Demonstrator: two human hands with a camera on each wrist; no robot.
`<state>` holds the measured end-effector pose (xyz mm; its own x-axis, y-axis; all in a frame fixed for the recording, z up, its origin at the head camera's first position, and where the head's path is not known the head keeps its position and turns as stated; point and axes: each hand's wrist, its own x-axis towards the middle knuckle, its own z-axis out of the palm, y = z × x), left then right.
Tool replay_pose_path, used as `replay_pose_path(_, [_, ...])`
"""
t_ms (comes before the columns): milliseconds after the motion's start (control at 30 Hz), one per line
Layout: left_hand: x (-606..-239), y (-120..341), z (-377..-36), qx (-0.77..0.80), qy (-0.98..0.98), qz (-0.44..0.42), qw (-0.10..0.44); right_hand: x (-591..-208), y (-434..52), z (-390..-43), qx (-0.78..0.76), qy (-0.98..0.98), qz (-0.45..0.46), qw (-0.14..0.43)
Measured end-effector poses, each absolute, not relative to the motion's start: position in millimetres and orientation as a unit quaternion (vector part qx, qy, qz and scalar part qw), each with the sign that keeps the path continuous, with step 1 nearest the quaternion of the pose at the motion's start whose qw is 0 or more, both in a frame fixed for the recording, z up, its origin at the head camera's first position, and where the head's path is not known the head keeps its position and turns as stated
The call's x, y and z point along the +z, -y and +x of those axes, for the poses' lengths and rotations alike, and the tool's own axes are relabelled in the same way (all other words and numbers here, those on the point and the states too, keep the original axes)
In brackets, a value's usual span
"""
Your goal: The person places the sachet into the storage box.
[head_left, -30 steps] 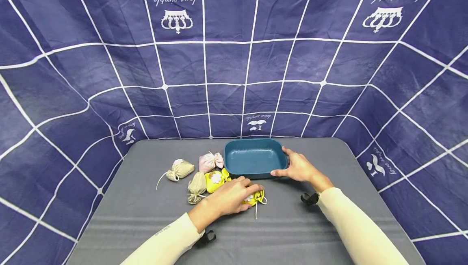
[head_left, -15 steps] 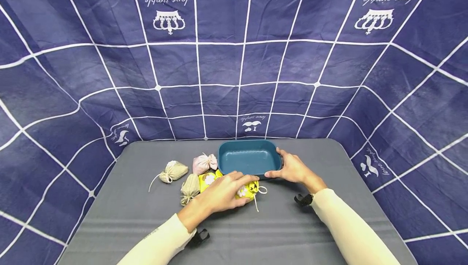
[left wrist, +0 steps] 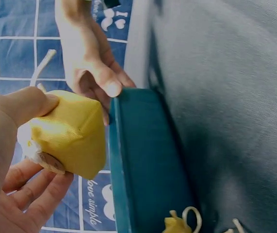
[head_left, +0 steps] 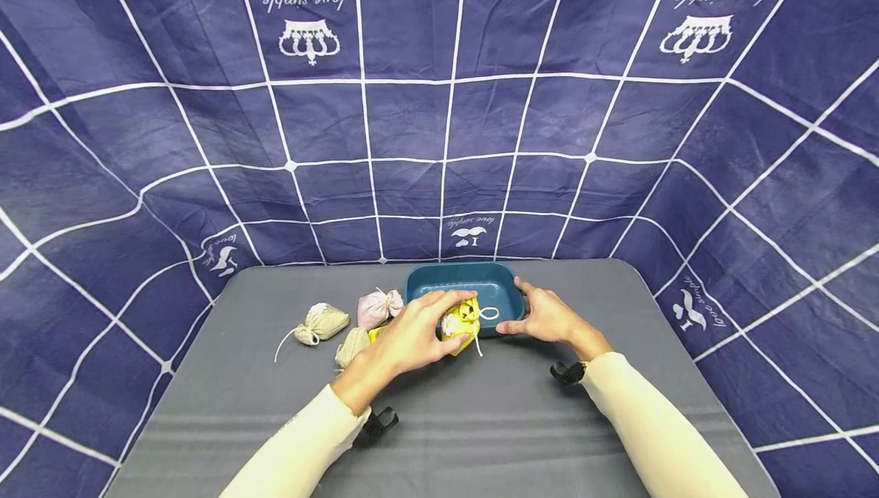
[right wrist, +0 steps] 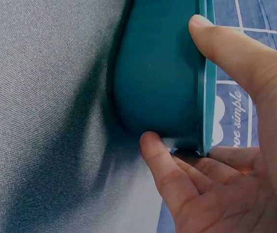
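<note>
**Yellow sachet held over the near rim of the teal tray**

The yellow sachet (head_left: 462, 322) with a white flower patch is off the table, gripped in the left hand (head_left: 412, 338). Thumb and fingers (left wrist: 29, 104) curl round it and pinch it from both sides, as the left wrist view shows. It hangs at the near edge of the teal tray (head_left: 496, 279), just above the rim, its white drawstring loop dangling over the tray's inside.

The right hand (head_left: 545, 316) holds the tray's right end. The thumb (right wrist: 225, 46) presses on the rim while the other fingers, close together and slightly bent, wrap the outer wall and underside.

Left of the tray, just beside its corner, lies a pink sachet (head_left: 376, 306). Farther left of the tray sit a beige sachet (head_left: 320, 322) with a trailing white cord and, nearer the person, another beige sachet (head_left: 352, 346), partly hidden behind the left hand. A second yellow sachet (left wrist: 176, 225) lies beside the tray's near-left side.

All rests on a grey table (head_left: 481, 422), with a navy grid-patterned cloth (head_left: 439, 117) standing behind the tray.
</note>
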<state>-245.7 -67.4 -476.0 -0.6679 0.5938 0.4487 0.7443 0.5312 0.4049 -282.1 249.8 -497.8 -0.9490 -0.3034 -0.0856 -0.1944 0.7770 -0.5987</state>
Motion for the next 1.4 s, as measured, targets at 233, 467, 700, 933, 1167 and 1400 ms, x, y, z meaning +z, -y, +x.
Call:
replay_pose_path(233, [-460.4, 59.2, -260.8, -0.316, 0.863, -0.368, 0.141, -498.8, -252.5, -281.4, -0.313, -0.937, -0.117, 0.097])
replay_pose_path(467, [-448.9, 49.7, -287.2, -0.334, 0.865, -0.347, 0.143, -496.8, -249.7, -281.8, -0.31, -0.939, -0.122, 0.09])
replay_pose_path(700, [-451.8, 33.6, -314.5, -0.349, 0.863, -0.347, 0.117, -496.0, -249.6, -281.7, -0.31, -0.938, -0.122, 0.098])
replay_pose_path(933, [-453.0, 20.4, -329.2, -0.343, 0.873, -0.332, 0.103, -495.3, -249.1, -282.2, -0.318, -0.936, -0.111, 0.103])
replay_pose_path(1167, [-463.1, 14.7, -342.5, -0.339, 0.884, -0.311, 0.083, -497.3, -247.1, -284.1, -0.32, -0.934, -0.117, 0.101])
replay_pose_path(1400, [-486.6, 8.4, -362.6, -0.351, 0.874, -0.327, 0.078, -498.1, -248.9, -285.5, -0.317, -0.937, -0.114, 0.095])
